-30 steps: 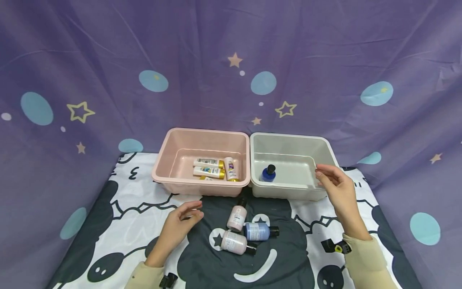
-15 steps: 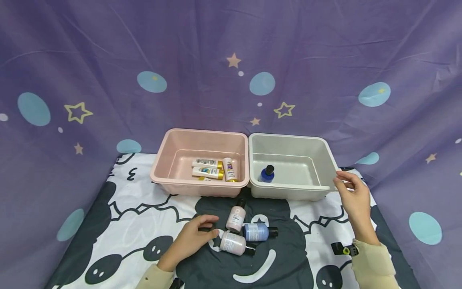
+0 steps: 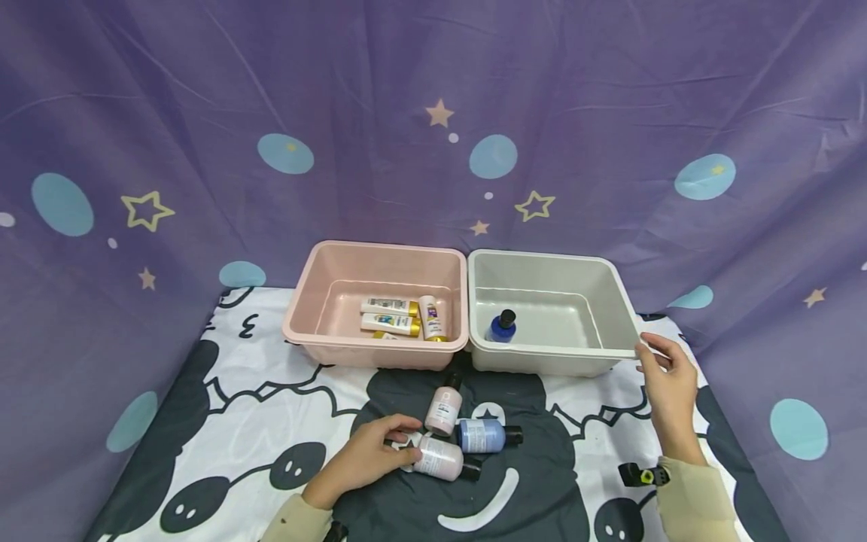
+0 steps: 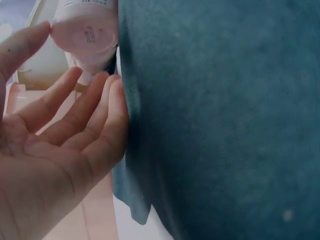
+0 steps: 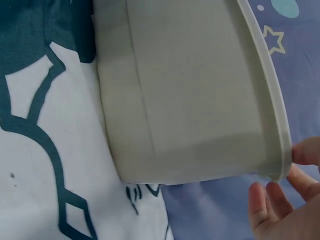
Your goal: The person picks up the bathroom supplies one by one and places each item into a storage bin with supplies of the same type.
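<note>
My left hand [image 3: 369, 455] is at the base end of a pale pink bottle [image 3: 439, 458] with a black cap, lying on the dark cloth. In the left wrist view the thumb reaches the side of this pink bottle [image 4: 85, 32], while the other fingers lie loosely bent below it. Close by lie a second pink bottle [image 3: 443, 410] and a blue bottle [image 3: 482, 436], both black-capped. At the front right corner of the white bin [image 3: 562, 352] is my right hand [image 3: 670, 384]. Its fingertips touch the rim in the right wrist view, loosely bent and holding nothing.
A pink bin [image 3: 372, 354] stands left of the white one, with several white tubes [image 3: 390, 324] with gold caps inside. The white bin contains a dark blue bottle [image 3: 502, 327]. Behind both hangs a purple curtain [image 3: 379, 90].
My left hand has moved right to the base of the nearer pink bottle. My right hand has shifted right and toward me, from over the white bin to its front corner.
</note>
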A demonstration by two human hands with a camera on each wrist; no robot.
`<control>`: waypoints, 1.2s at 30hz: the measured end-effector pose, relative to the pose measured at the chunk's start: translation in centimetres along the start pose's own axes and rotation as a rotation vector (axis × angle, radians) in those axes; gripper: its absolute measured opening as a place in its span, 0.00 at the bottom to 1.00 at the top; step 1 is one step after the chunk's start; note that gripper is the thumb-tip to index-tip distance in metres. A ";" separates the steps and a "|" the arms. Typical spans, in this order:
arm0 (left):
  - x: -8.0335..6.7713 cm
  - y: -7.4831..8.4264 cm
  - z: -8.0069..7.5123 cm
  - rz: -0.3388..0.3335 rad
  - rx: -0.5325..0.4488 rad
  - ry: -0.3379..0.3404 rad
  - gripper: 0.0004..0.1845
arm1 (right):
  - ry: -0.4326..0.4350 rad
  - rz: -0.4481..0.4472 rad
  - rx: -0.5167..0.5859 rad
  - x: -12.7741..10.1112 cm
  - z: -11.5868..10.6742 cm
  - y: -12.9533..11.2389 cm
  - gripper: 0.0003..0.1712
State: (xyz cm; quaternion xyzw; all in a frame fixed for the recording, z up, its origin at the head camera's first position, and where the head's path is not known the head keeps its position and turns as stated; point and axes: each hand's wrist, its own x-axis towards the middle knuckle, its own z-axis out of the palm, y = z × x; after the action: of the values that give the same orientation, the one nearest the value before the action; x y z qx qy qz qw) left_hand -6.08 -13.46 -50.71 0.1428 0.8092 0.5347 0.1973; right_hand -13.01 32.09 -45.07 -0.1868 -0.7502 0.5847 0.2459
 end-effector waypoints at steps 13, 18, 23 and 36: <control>0.5 -0.2 0.7 0.034 -0.015 -0.130 0.27 | -0.006 0.139 0.430 -0.1 0.6 2.1 0.17; 0.6 -0.2 0.7 0.020 -0.051 -0.128 0.27 | -0.011 0.146 0.438 -0.1 0.7 2.3 0.18; 0.7 -0.2 0.8 0.001 -0.158 -0.125 0.28 | -0.016 0.149 0.461 0.0 0.7 2.4 0.19; 1.3 2.0 0.0 0.045 -0.270 -0.075 0.27 | -0.027 0.145 0.444 -0.2 0.7 2.4 0.19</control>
State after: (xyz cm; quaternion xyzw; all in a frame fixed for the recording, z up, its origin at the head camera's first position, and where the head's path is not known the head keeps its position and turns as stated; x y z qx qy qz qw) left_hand -7.18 -12.16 -49.08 0.1528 0.7187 0.6372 0.2328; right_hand -13.32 32.05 -47.57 -0.1737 -0.5912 0.7537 0.2285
